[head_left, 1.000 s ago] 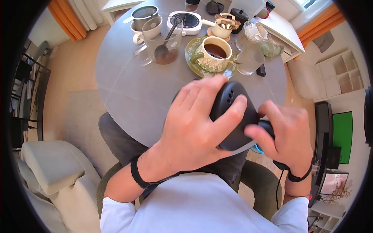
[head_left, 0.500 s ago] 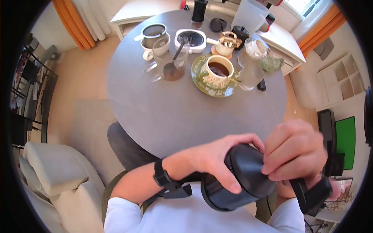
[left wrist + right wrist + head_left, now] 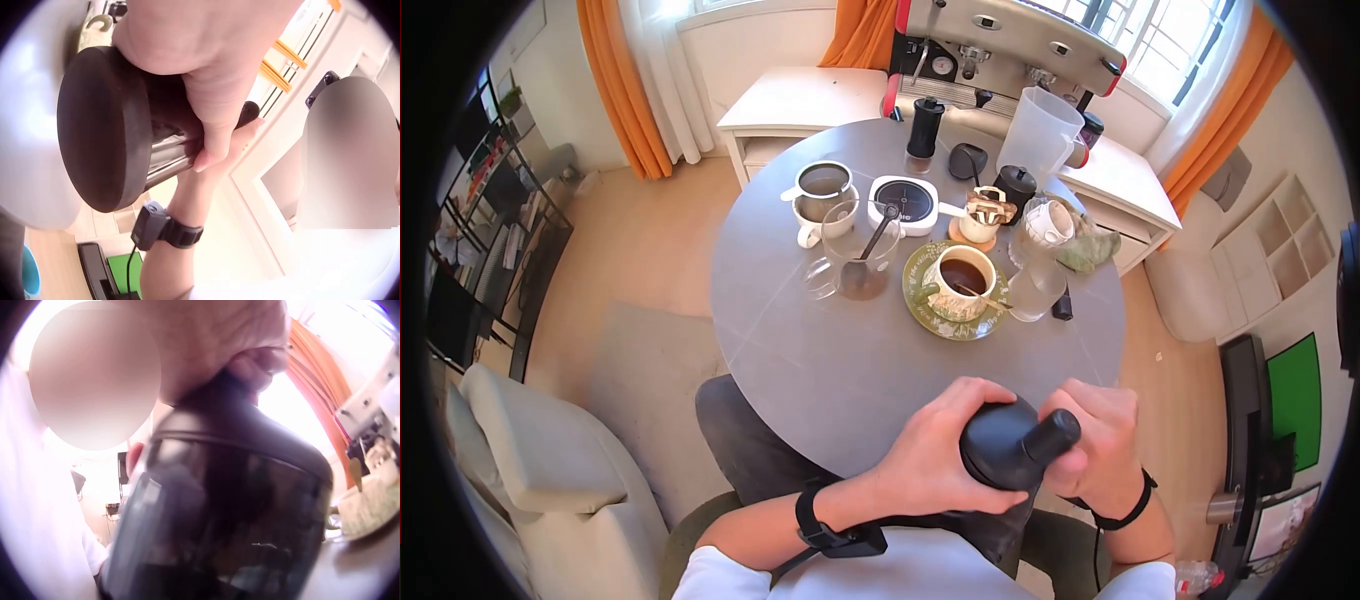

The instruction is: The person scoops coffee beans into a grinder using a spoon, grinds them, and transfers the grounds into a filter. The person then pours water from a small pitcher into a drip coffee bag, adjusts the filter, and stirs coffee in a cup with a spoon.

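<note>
In the head view, at the near right edge of the round grey surface (image 3: 800,370), above the dark trouser legs: a black vessel (image 3: 990,445) with a domed lid, grasped from the left by the left hand (image 3: 940,450), thumb on the near side. At the right side of the lid, the right hand (image 3: 1105,440), curled by the black handle (image 3: 1052,435), with some fingers hidden. Farther on the surface, well apart from both hands: a cup (image 3: 948,300) of dark liquid on a green saucer (image 3: 920,312), to its left a clear jug (image 3: 860,265) with a black spoon inside, and beyond these a white scale (image 3: 903,205). At the far side, behind the surface, a coffee machine (image 3: 1010,60). In the left wrist view, the wide flat base of the black vessel turned to the camera, with the left hand wrapped around the body. In the right wrist view, a glossy dark body very near, fingers of the right hand clenched around the narrow top, and an orange curtain (image 3: 325,394) far behind.
</note>
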### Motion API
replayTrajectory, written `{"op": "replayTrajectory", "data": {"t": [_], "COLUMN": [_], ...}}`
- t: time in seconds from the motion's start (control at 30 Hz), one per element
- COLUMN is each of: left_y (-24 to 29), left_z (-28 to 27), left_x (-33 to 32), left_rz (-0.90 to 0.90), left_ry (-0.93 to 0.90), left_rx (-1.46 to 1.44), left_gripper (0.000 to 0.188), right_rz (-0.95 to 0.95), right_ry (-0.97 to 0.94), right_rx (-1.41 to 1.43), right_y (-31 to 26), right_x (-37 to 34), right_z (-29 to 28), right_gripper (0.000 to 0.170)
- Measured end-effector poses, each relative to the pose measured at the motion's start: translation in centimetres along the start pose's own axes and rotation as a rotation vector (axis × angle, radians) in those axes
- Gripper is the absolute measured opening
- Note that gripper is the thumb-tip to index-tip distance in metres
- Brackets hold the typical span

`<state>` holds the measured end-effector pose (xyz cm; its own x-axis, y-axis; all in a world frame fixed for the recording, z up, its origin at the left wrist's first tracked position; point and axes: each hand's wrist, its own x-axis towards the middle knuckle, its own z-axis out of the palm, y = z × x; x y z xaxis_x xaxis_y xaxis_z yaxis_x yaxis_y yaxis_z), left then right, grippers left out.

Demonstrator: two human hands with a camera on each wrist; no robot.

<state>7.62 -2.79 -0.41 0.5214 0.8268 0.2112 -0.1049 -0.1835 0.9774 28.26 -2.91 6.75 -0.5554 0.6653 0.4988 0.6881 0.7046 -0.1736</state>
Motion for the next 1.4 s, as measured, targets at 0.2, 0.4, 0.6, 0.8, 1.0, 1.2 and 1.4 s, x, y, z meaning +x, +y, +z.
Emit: {"op": "replayTrajectory", "data": {"t": [0.2,0.4,0.6,0.8,1.0,1.2,1.4], "left_y": [-0.5,-1.1,-2.1,-4.4,-2.1,-2.3,-2.6], "left_z": [0.8,-0.4,-3.8,-1.3,1.4,-2.0,-2.5], "left_x": [0.5,-0.2,-1.5,-1.4,-2.1,-0.9,-0.9], "left_rz": [0.185,0.216,0.182,0.184,0.317,0.103,0.113], "left_ry": [0.305,0.363,0.282,0.351,0.313,0.169,0.194], "left_rx": [0.529,0.651,0.287,0.283,0.724,0.351,0.588], "left_gripper": [0.083,0.082,0.104,0.128,0.130,0.135,0.119], "right_rz": [0.363,0.414,0.371,0.312,0.583,0.474,0.554], "right_ry": [-0.004,-0.068,-0.016,0.089,0.571,0.475,0.411], "right_rx": [-0.480,-0.201,0.765,0.718,1.130,1.173,1.218], "right_y": [-2.4,-1.6,1.3,-2.3,0.0,0.9,-0.7], "right_x": [1.8,2.3,0.7,0.1,-0.7,-0.8,0.6], "right_z": [3.1,3.7,-0.2,5.3,8.0,7.3,6.9], "right_gripper": [0.053,0.053,0.048,0.081,0.011,0.012,0.020]}}
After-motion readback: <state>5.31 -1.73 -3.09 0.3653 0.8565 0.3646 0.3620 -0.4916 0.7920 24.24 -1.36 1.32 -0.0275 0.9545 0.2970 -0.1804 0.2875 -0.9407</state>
